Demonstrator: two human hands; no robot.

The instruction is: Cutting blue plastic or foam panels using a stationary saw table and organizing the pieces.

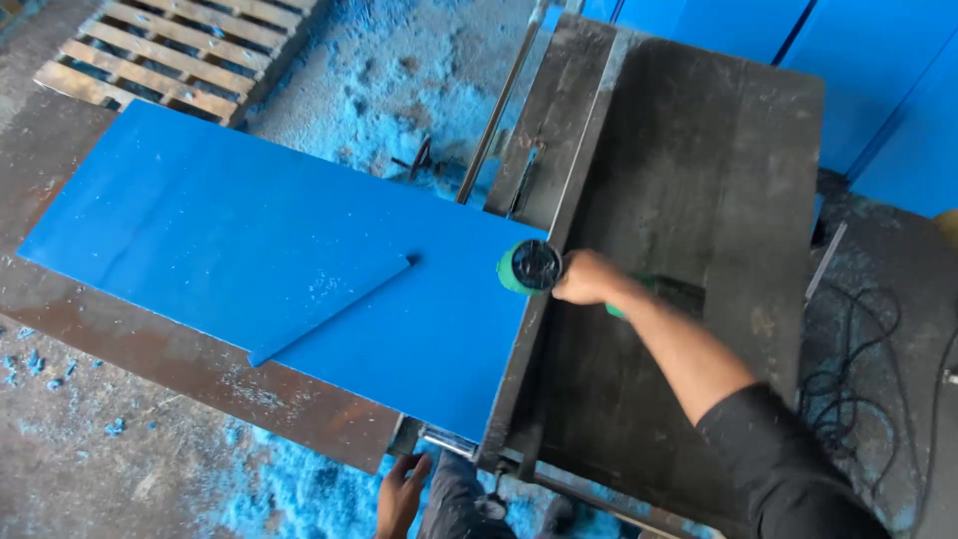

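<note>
Blue plastic sheet [249,250] lying flat across centre and left of frame, near end resting against the edge of a dark steel workbench [689,200]; narrow blue offcut strip [329,311] lying diagonally on top of the sheet, lower centre; right hand [591,277] at centre of frame, fingers curled shut around a green power tool [534,268], round dark face of the tool sitting at the sheet's near edge where sheet meets bench; black sleeve [788,469] running down to lower right; left hand [399,494] low at bottom centre, fingers loosely spread, fingertips up by a metal tube [446,441] under the bench corner, touching or not impossible to tell; wooden pallet [170,50] in upper left; blue shavings [399,70] strewn over the floor at upper centre and bottom; black cables [858,369] coiled at right.
</note>
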